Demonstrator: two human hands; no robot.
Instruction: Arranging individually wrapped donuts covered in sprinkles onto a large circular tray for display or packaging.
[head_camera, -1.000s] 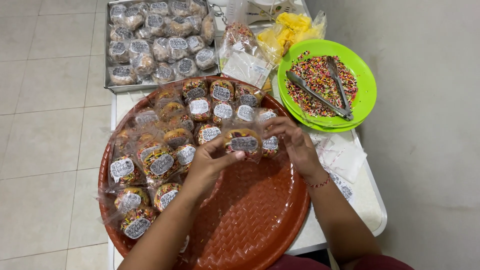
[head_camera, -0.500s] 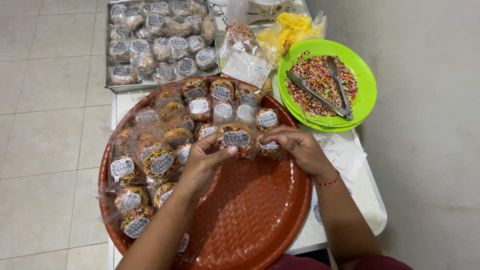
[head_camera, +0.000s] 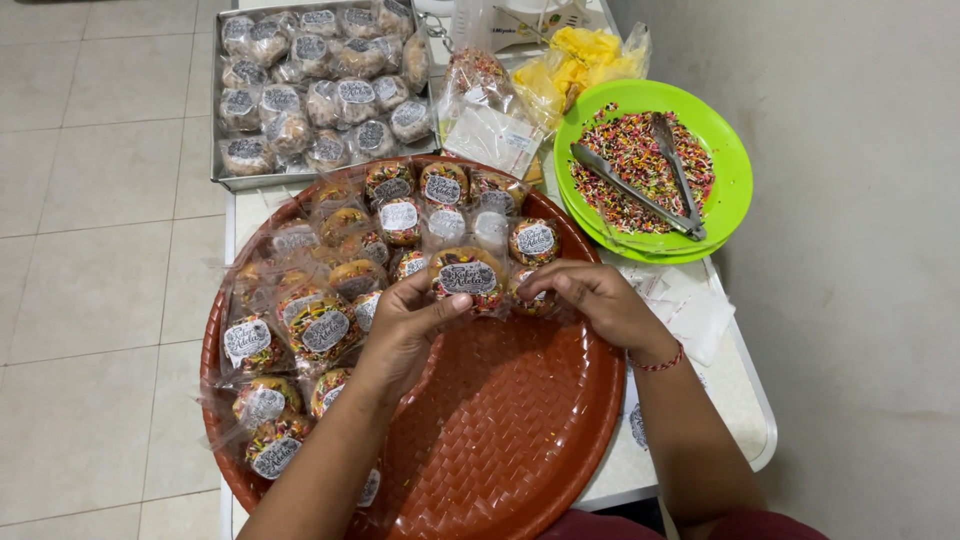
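My left hand (head_camera: 410, 325) and my right hand (head_camera: 590, 298) together hold a wrapped sprinkle-covered pastry (head_camera: 467, 277) in clear plastic with an oval label, just above the round brown woven tray (head_camera: 500, 430). My left thumb presses on the packet's lower edge; my right fingers pinch its right side. Several more wrapped pastries (head_camera: 320, 320) fill the tray's left and far parts. The tray's near right part shows bare weave.
A metal pan (head_camera: 225, 178) of several wrapped pastries stands at the far left. A green plate (head_camera: 735, 170) of coloured sprinkles with metal tongs (head_camera: 640, 190) sits at the right. Yellow plastic bags (head_camera: 585, 55), clear bags (head_camera: 490, 120) and white paper (head_camera: 690, 305) lie on the white table.
Both hands have drawn slightly nearer and lower over the tray with the packet between them; my right fingers shifted along its right edge.
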